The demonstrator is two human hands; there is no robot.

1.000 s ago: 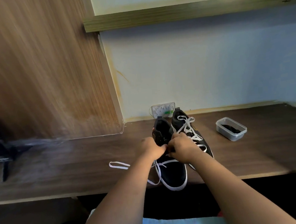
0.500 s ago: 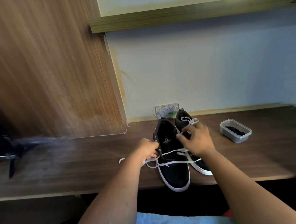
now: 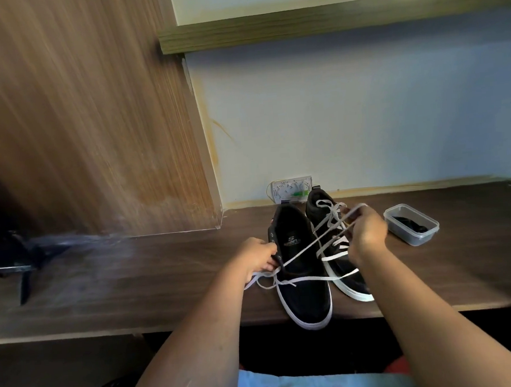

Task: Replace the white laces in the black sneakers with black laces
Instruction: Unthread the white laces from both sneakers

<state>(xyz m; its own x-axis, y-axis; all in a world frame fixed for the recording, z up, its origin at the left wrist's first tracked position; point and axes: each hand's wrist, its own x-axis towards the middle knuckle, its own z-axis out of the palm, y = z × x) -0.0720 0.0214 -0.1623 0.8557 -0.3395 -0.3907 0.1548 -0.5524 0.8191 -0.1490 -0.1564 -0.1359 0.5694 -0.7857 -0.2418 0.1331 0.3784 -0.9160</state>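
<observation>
Two black sneakers with white soles stand side by side on the dark wooden desk. The near sneaker has most of its white lace pulled loose. My left hand grips that sneaker's left edge at the eyelets. Raised to the right, my right hand pinches a loop of the white lace, which runs taut back to the eyelets. The far sneaker is still laced in white. Black laces lie inside a clear plastic tub at the right.
A wooden panel rises at the left, with a shelf above the wall. A white socket plate sits behind the sneakers. A dark metal object lies at the far left. The desk's front edge runs just below the shoes.
My right hand has drawn the white lace up and to the right, pulling more of it out of the near sneaker. My left hand stays at the shoe's left edge.
</observation>
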